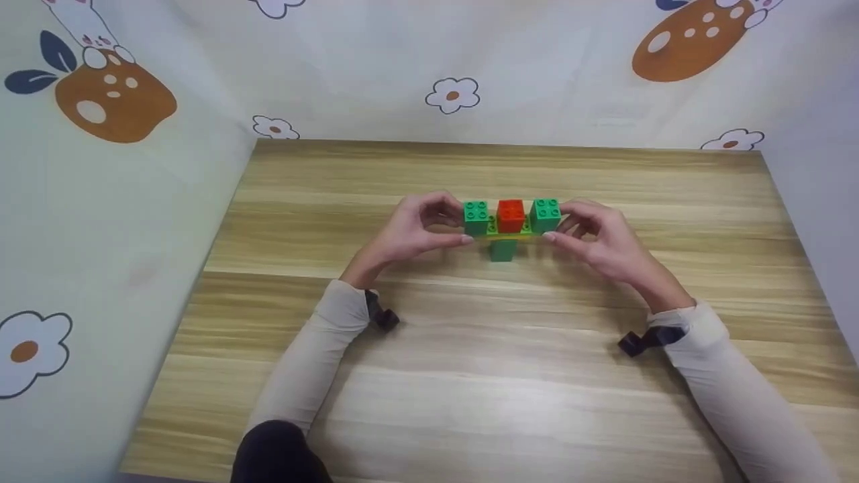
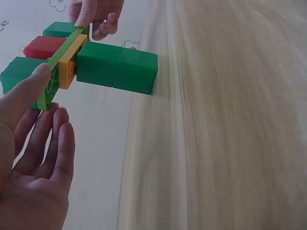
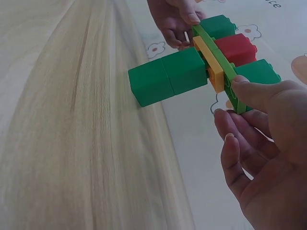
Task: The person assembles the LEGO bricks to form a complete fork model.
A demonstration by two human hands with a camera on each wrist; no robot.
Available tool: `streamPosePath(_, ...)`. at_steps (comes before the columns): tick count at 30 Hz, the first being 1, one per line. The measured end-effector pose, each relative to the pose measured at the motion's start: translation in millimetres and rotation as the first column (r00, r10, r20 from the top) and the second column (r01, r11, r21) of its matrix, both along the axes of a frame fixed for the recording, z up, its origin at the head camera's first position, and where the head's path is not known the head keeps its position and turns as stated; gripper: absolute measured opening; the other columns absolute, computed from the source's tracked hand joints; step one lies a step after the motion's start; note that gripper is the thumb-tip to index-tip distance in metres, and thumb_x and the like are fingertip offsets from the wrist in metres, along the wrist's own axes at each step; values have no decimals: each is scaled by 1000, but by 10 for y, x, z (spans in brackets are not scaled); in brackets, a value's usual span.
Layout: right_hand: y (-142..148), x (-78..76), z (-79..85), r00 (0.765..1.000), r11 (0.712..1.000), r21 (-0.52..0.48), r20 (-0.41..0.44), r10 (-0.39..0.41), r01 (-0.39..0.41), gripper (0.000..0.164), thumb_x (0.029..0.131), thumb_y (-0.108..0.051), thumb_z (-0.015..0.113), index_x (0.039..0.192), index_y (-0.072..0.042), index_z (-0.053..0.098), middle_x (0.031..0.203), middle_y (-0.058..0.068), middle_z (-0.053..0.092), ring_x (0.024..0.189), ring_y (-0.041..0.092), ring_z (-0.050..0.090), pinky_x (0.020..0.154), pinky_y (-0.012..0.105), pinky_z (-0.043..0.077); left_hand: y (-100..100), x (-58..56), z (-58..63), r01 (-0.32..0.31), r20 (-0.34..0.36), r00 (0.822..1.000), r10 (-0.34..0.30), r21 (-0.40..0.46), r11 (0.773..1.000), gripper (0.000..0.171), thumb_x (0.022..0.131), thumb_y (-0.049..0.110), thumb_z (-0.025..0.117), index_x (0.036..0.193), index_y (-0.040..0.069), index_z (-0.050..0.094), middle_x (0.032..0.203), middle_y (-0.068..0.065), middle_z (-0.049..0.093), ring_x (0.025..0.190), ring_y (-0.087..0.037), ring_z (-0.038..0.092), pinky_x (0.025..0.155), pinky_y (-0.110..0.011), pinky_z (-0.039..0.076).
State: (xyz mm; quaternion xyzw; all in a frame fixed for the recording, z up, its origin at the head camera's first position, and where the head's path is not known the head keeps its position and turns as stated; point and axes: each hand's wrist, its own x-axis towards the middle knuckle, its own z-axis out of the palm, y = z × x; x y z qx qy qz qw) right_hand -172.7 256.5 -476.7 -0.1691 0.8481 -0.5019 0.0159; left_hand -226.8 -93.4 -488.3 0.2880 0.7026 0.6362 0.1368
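A toy-brick model stands near the middle of the table between my two hands. Its column of two stacked green bricks [image 2: 116, 67] has its lower end right at the tabletop. On top of that lies a thin yellow plate [image 3: 208, 62], then a long light-green layer [image 3: 224, 72]. A red brick [image 1: 511, 216] sits in the centre of this layer, with a left green brick [image 1: 476, 219] and a right green brick [image 1: 545, 216] at its ends. My left hand [image 1: 415, 229] pinches the left end between thumb and fingers. Opposite it, my right hand [image 1: 607, 243] pinches the right end likewise.
The wood-grain table [image 1: 496, 376] meets a pale patterned wall covering [image 1: 362, 74] at its back and left side. Dark straps with small black devices circle both sleeved wrists. A dark rounded shape [image 1: 276, 449] overlaps the table's near left edge.
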Motion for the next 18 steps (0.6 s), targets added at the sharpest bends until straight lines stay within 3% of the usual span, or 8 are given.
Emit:
streamPosePath(6,-2,1,9,1000,1000,-4,-6,-2,2,33,94,-12,85,125,-6,76,106,11,76,88,12,70,77,19,59,1,-9,-6,-15,-7,1000,15,-14,1000,39,85,3,92,119,3,74,119,-13,76,110,-25,76,106,-49,61)
streamPosePath(12,13,-8,8,1000,1000,-7,-23,-5,5,32,93,-11,86,123,-5,75,104,11,77,86,11,69,73,18,57,28,-13,-20,-59,-63,996,55,-57,997,39,87,5,91,123,4,75,120,-11,78,111,-23,76,103,-36,63)
streamPosePath(18,64,-33,-7,999,1000,0,-32,-10,10,34,93,-9,86,124,-3,74,104,11,76,86,8,70,73,18,58,115,36,-34,-104,-111,989,98,-53,993,38,88,3,89,124,2,75,120,-14,78,109,-23,76,102,-36,63)
